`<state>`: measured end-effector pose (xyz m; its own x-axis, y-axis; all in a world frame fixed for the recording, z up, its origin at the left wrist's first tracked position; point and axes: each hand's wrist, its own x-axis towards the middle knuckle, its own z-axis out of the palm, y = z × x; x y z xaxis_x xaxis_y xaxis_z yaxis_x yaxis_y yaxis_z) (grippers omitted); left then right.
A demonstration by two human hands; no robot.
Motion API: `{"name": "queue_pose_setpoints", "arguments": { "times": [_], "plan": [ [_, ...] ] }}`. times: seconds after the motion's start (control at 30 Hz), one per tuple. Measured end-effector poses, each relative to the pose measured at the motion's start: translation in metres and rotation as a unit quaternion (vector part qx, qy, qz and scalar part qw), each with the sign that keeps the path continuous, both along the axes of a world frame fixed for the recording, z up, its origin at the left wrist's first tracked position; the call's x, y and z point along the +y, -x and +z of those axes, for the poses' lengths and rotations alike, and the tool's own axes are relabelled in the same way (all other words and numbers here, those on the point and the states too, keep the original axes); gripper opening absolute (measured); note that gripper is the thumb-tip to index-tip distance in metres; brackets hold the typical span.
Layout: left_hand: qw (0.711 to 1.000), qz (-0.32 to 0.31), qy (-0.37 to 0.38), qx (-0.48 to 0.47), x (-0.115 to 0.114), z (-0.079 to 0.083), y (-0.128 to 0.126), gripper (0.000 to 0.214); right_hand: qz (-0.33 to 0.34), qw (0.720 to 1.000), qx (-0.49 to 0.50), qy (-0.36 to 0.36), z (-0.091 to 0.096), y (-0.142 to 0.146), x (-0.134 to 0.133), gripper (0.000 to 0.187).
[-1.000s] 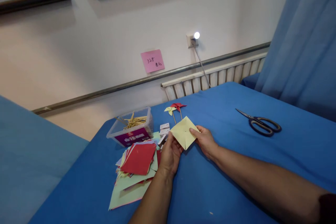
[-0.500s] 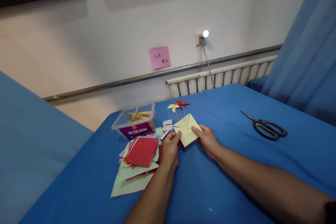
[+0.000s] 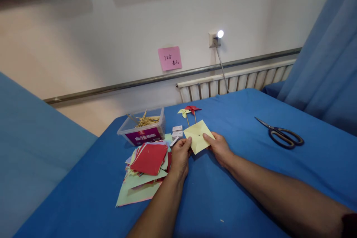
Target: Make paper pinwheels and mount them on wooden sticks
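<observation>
A pale yellow square of paper (image 3: 198,142) is held up between both hands over the table, one corner turned toward me. Crease or cut lines run from its corners toward a small dark mark in the middle. My left hand (image 3: 180,156) pinches its left edge, thumb on top. On the right edge my right hand (image 3: 219,148) grips it with the thumb lying on the face and the fingers underneath. Just beyond the paper lie two pinwheels on sticks, a yellow pinwheel (image 3: 183,112) and a red pinwheel (image 3: 193,109).
Left of my hands is a stack of coloured paper (image 3: 149,159), red on top. Behind it stands a clear plastic box (image 3: 145,134) of thin sticks, with small white boxes (image 3: 177,132) beside it. Black-handled scissors (image 3: 284,137) lie to the right on the blue cloth (image 3: 237,200).
The slits that gaped at the paper's far and left corners now look closed, the sheet lying flatter. Both hands keep their hold; the view has shifted slightly.
</observation>
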<state>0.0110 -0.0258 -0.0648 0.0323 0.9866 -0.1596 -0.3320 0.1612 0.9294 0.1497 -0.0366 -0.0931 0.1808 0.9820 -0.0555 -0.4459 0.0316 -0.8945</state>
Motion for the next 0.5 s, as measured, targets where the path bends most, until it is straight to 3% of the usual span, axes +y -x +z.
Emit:
{"name": "queue_pose_setpoints", "arguments": {
  "times": [0.2, 0.33, 0.43, 0.5],
  "plan": [
    [0.996, -0.050, -0.013, -0.069, -0.005, 0.007, -0.004, 0.039, 0.020, 1.000, -0.019, 0.001, 0.009, 0.003, -0.004, 0.045],
    [0.996, -0.037, -0.007, -0.083, -0.007, 0.007, -0.007, 0.046, 0.035, 0.996, -0.085, -0.005, 0.013, 0.004, -0.007, 0.038],
    [0.995, -0.013, -0.006, -0.103, -0.006, 0.009, -0.006, 0.045, -0.036, 0.984, -0.158, -0.068, 0.014, 0.002, -0.013, 0.032],
    [0.993, 0.003, 0.002, -0.116, -0.006, 0.012, -0.004, 0.044, -0.086, 0.957, -0.238, -0.143, 0.016, 0.000, -0.019, 0.041]
  ]
}}
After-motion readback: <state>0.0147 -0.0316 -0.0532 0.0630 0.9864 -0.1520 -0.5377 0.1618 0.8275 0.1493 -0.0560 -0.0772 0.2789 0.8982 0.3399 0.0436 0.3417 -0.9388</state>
